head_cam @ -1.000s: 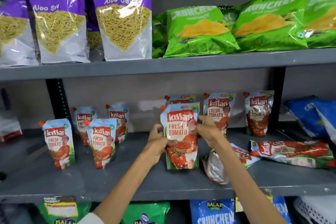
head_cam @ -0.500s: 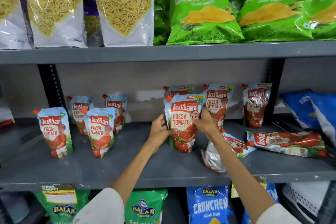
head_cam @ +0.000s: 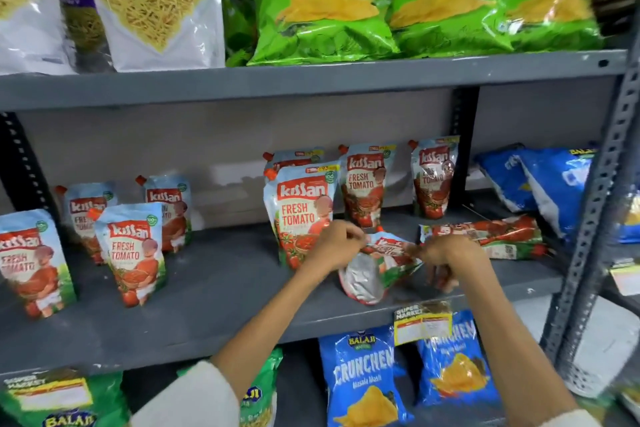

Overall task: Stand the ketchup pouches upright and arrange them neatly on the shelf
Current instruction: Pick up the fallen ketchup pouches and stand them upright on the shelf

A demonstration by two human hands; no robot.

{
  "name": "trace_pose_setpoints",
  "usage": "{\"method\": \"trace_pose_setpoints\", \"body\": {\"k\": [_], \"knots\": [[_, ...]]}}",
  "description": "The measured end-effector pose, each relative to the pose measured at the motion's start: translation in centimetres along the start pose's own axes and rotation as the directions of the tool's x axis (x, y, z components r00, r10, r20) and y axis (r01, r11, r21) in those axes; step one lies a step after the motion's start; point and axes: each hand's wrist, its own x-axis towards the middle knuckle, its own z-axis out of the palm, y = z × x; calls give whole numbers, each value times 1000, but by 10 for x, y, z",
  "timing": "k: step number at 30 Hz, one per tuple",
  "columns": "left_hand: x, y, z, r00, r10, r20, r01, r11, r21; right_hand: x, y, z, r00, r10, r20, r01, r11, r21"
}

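The fallen pouch (head_cam: 375,269) lies on the grey shelf (head_cam: 207,291) directly between my hands, near the front edge and just right of the big standing pouch (head_cam: 300,211). Its long axis runs front to back and a little to the right: the silvery gusseted base points toward me, the red cap end away toward the back wall. My left hand (head_cam: 334,244) pinches its upper left edge and my right hand (head_cam: 446,255) closes on its right edge, so both are grasping this one pouch; neither is clearly nearer, though the right fingers curl lower, toward the shelf. To stand it, I judge the cap end must swing up while the base stays down and turns under. The film is glossy, crinkled and soft, and the contents look sluggish, so I expect it to slump unless the gusset spreads flat. Another flat pouch (head_cam: 485,241) lies sideways just behind my right hand, its long axis left to right, still to be stood. Two upright pouches (head_cam: 363,184) and (head_cam: 434,177) stand at the back, and a looser group (head_cam: 130,251) stands well apart to the left.
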Motion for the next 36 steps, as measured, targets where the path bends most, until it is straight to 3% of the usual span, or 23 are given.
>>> {"method": "trace_pose_setpoints", "body": {"k": [2, 5, 7, 10, 16, 20, 24, 30, 32, 36], "knots": [[21, 8, 8, 982, -166, 90, 154, 981, 118, 13, 7, 7, 999, 12, 42, -16, 995, 97], [39, 20, 19, 925, -347, 155, 311, 926, 214, 24, 9, 16, 997, -71, -34, 76, 979, 191], [42, 32, 24, 893, -403, 202, 367, 910, 193, 23, 11, 17, 990, -119, -70, 133, 959, 249], [42, 40, 28, 869, -471, 153, 430, 871, 239, 27, 18, 17, 978, -206, -45, 210, 937, 280], [29, 41, 40, 841, -532, 99, 536, 844, -17, 31, 28, 14, 896, -437, 77, 359, 816, 453], [14, 42, 50, 871, -486, -69, 463, 860, -215, 36, 32, 15, 771, -637, -16, 535, 633, 559], [3, 54, 48, 903, -342, -261, 241, 905, -351, 9, 30, -15, 668, -724, -175, 694, 520, 499], [23, 67, 57, 834, -104, -542, -65, 957, -284, 16, 23, -41, 510, -766, -390, 855, 404, 325], [34, 55, 69, 818, -79, -569, -104, 954, -282, 26, 26, -34, 501, -735, -457, 863, 383, 329], [44, 11, 97, 840, -132, -527, -74, 933, -352, 55, 35, -6, 549, -680, -486, 835, 468, 290]]}}
